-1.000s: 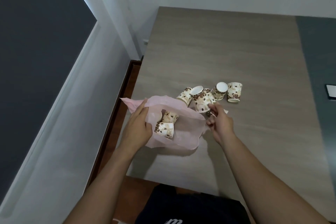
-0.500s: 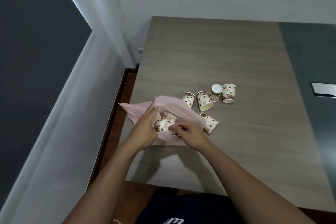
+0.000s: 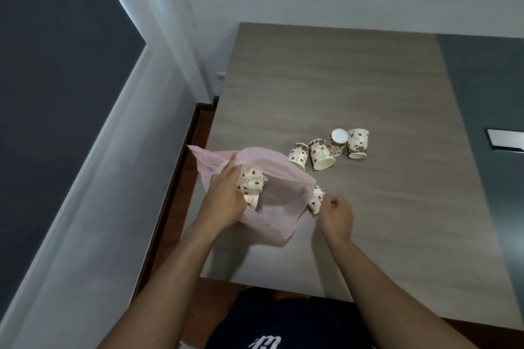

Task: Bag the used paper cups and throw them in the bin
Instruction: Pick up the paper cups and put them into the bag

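Note:
A thin pink plastic bag (image 3: 279, 198) lies on the wooden table (image 3: 354, 88) near its left front corner, mouth facing right. My left hand (image 3: 224, 195) grips the bag's near-left rim and holds the mouth apart. Inside it lie paper cups (image 3: 251, 184) printed with brown coffee beans. Another cup (image 3: 316, 200) lies on its side just outside the bag's right edge. My right hand (image 3: 337, 215) is next to that cup with curled fingers; whether it grips the cup is unclear. Several more cups (image 3: 321, 154) stand or lie in a row behind the bag.
The table's left edge runs beside a dark wooden skirting (image 3: 195, 133) and a grey wall. A dark panel (image 3: 482, 93) covers the table's right side, with a flat silver object (image 3: 504, 140) on it. No bin is in view.
My right hand has left the bag's mouth and moved right to the cup lying beside the bag. The left hand has kept its hold on the rim.

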Tool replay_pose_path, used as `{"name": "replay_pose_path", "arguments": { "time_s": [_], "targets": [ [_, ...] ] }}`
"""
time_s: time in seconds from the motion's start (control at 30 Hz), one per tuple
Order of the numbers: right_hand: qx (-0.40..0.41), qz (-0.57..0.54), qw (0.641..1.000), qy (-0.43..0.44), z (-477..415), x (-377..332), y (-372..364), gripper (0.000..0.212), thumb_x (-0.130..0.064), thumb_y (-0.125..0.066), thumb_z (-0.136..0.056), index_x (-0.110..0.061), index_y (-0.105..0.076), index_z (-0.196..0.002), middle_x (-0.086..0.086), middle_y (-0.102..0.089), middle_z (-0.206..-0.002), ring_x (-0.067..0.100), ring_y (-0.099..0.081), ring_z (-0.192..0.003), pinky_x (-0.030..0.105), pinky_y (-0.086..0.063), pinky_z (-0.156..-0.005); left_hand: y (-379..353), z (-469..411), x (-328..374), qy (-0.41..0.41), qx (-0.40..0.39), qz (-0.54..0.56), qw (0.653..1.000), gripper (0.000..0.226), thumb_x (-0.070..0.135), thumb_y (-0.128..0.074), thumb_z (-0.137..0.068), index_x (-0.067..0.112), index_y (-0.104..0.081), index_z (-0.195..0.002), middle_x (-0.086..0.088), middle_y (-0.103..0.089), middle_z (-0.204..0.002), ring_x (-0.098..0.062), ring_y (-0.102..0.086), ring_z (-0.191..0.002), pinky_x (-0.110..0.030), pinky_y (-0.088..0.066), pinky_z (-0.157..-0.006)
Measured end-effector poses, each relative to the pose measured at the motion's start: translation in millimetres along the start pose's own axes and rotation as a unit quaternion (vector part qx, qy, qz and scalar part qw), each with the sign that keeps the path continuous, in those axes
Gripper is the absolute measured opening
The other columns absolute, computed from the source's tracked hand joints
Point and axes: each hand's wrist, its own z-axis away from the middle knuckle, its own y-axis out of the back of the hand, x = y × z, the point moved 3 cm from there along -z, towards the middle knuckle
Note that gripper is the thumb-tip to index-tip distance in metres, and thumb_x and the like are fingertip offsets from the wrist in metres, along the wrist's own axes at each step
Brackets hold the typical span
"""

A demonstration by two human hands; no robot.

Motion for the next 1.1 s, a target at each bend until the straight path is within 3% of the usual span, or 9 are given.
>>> {"name": "replay_pose_path", "arguments": {
  "time_s": [0.13,0.23,0.33,0.43,0.6,0.7,0.83,1.0,1.1],
  "targets": [
    [-0.149,-0.024,0.984,-0.093,-27.0,24.9,-0.1,0.030,-0.043,-0.063,-0.097,-0.025,-0.083,-0.109,0.009,-0.075,-0.125,0.028,-0.068,-0.107,0.044,-0.056,-0.105,-2.7,4.8,0.0,0.048,0.034,-0.052,0.997,0.055,0.007,-0.055,-0.102,0.017,-0.049,-0.155,0.013,-0.016,-0.181,-0.035,-0.044,-0.139,-0.042,-0.050,-0.099],
    [-0.244,-0.033,0.962,-0.115,-31.2,27.4,-7.8,0.022,-0.050,-0.070,-0.095,-0.034,-0.082,-0.104,-0.004,-0.073,-0.121,0.023,-0.067,-0.113,0.047,-0.056,-0.107,-3.8,5.1,-3.4,0.060,0.031,-0.069,0.995,0.070,-0.006,-0.056,-0.095,0.018,-0.045,-0.160,0.011,-0.016,-0.181,-0.036,-0.047,-0.137,-0.043,-0.050,-0.098],
    [-0.225,-0.058,0.965,-0.123,-34.2,26.6,-13.8,0.034,-0.052,-0.075,-0.089,-0.023,-0.082,-0.105,-0.001,-0.081,-0.107,0.024,-0.074,-0.100,0.042,-0.057,-0.090,-4.7,1.0,-9.1,0.052,0.037,-0.021,0.998,0.083,-0.018,-0.049,-0.083,0.018,-0.051,-0.158,0.006,-0.027,-0.179,-0.037,-0.046,-0.148,-0.046,-0.049,-0.114],
    [-0.138,-0.070,0.985,-0.081,-33.0,18.7,-7.1,0.029,-0.036,-0.067,-0.100,-0.016,-0.087,-0.105,0.007,-0.082,-0.103,0.028,-0.074,-0.095,0.036,-0.052,-0.084,0.2,-1.4,-1.4,0.054,0.049,0.048,0.996,0.085,-0.022,-0.050,-0.084,0.017,-0.050,-0.159,0.006,-0.034,-0.175,-0.024,-0.038,-0.158,-0.025,-0.035,-0.118],
    [-0.021,-0.042,0.999,-0.015,-23.2,0.8,25.8,0.040,-0.028,-0.054,-0.101,-0.019,-0.076,-0.069,0.006,-0.077,-0.079,0.032,-0.071,-0.084,0.036,-0.047,-0.075,5.1,-9.8,4.5,0.041,0.037,0.064,0.996,0.092,-0.024,-0.048,-0.085,0.023,-0.044,-0.165,0.008,-0.027,-0.179,-0.020,-0.032,-0.162,-0.020,-0.028,-0.118],
    [-0.091,-0.040,0.994,0.032,-15.0,-4.8,21.9,0.040,-0.028,-0.058,-0.096,-0.019,-0.073,-0.061,0.001,-0.074,-0.066,0.026,-0.071,-0.070,0.041,-0.057,-0.070,4.0,-11.4,6.3,0.032,0.011,0.073,0.997,0.098,-0.024,-0.047,-0.084,0.027,-0.038,-0.168,0.009,-0.029,-0.178,-0.021,-0.034,-0.161,-0.026,-0.034,-0.118],
    [-0.175,-0.068,0.980,0.071,9.9,-26.7,5.1,0.039,-0.023,-0.062,-0.104,-0.018,-0.079,-0.069,-0.007,-0.076,-0.067,0.012,-0.068,-0.065,0.023,-0.054,-0.059,-1.9,-11.3,13.4,0.013,-0.025,0.079,0.996,0.100,-0.023,-0.050,-0.085,0.028,-0.034,-0.169,0.013,-0.025,-0.179,-0.018,-0.032,-0.161,-0.024,-0.033,-0.117],
    [-0.366,-0.092,0.918,0.122,52.2,-62.9,-26.4,0.028,-0.031,-0.058,-0.112,-0.028,-0.086,-0.114,-0.003,-0.083,-0.118,0.012,-0.073,-0.096,0.030,-0.059,-0.088,-3.2,-7.4,16.5,-0.001,-0.045,0.084,0.995,0.099,-0.021,-0.050,-0.087,0.030,-0.032,-0.170,0.014,-0.023,-0.179,-0.016,-0.030,-0.162,-0.025,-0.032,-0.122],
    [-0.405,-0.163,0.895,0.085,58.6,-79.2,-30.9,0.039,-0.042,-0.056,-0.112,-0.015,-0.085,-0.118,0.002,-0.085,-0.115,0.020,-0.081,-0.100,0.042,-0.065,-0.097,4.9,-6.6,16.7,0.009,-0.034,0.105,0.994,0.098,-0.020,-0.049,-0.087,0.033,-0.035,-0.169,0.014,-0.031,-0.176,-0.016,-0.039,-0.158,-0.025,-0.040,-0.119]
  ]
}}
